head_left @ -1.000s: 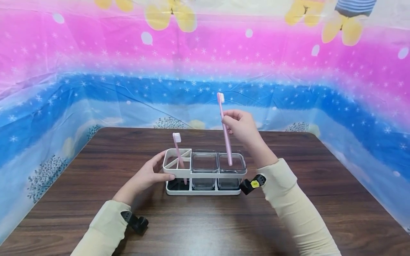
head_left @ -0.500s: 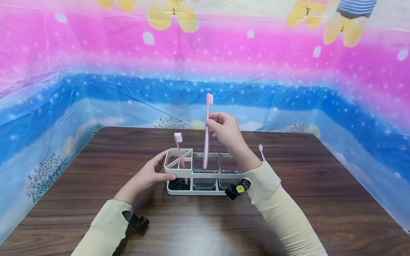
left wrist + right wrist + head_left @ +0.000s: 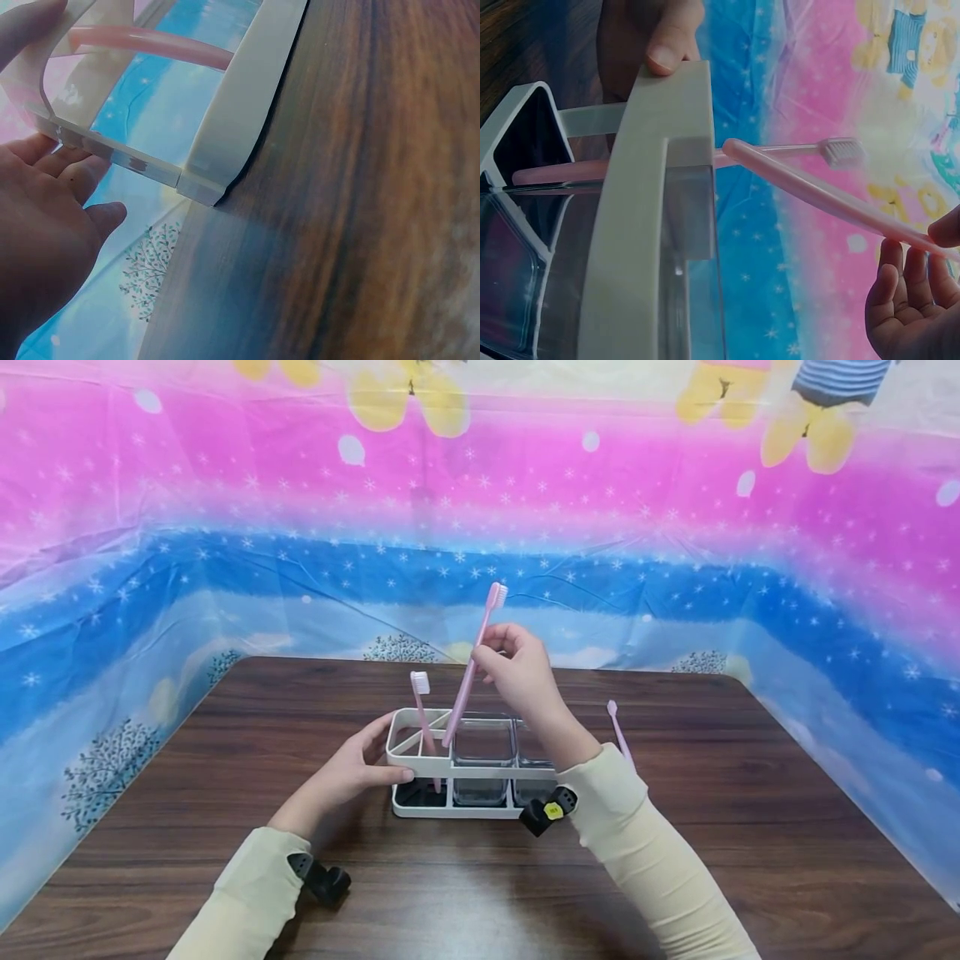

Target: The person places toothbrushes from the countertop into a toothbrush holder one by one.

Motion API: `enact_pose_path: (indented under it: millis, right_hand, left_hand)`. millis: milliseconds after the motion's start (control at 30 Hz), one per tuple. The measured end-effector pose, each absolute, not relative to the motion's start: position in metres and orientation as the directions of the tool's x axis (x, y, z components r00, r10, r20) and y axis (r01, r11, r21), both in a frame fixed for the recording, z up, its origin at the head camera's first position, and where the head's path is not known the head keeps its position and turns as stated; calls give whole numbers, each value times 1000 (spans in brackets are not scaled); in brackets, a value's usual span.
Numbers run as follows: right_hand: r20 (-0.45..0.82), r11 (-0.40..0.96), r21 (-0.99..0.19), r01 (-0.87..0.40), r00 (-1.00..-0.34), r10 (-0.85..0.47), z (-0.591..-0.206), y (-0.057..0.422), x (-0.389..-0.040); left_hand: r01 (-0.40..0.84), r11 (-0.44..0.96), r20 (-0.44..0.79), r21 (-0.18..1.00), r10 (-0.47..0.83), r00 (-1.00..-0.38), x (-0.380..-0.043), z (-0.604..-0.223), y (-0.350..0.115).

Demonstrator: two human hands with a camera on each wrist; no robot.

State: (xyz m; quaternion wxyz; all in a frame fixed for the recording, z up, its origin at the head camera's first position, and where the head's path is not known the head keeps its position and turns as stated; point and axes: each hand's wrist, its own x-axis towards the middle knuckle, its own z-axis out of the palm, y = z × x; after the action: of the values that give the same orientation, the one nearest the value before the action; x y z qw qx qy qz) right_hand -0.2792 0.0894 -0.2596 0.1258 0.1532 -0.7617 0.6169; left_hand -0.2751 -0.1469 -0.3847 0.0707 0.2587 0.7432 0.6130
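Observation:
A white toothbrush holder (image 3: 480, 772) stands on the table; my left hand (image 3: 351, 770) grips its left end, thumb on the front rail and fingers behind. In its divided left section a pink toothbrush (image 3: 421, 703) stands, bristles up. My right hand (image 3: 517, 667) pinches a second pink toothbrush (image 3: 465, 689) by its upper handle, head up and leaning right. That handle's bottom end overlaps the right edge of the divided section. The right wrist view shows the held toothbrush (image 3: 817, 193) with its end just above the white rim, beside the standing one.
Two clear square cups fill the holder's middle and right places; the middle cup (image 3: 482, 745) shows best, while the right forearm partly hides the other. Another pink toothbrush (image 3: 617, 727) lies on the wooden table (image 3: 750, 827) at the right, partly behind the sleeve. A patterned cloth (image 3: 480, 527) hangs behind.
My right hand has carried the toothbrush left from over the right cup, past the middle cup, to the divided section, and tilted it. The toothbrush on the table has come into view.

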Motion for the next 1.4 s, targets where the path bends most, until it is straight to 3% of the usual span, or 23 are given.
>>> enact_pose_path:
  millis: [733,1400]
  right_hand:
    - [404,309,-849,-428,-904,-141,-281,76,-274]
    - [291,498,-775,-390,-919,-266,-306,76,-271]
  left_hand:
    - [292,116,207,949,471,-858,-275,-385,-147]
    - [284,140,192,949,460,-867,-273,-382,-146]
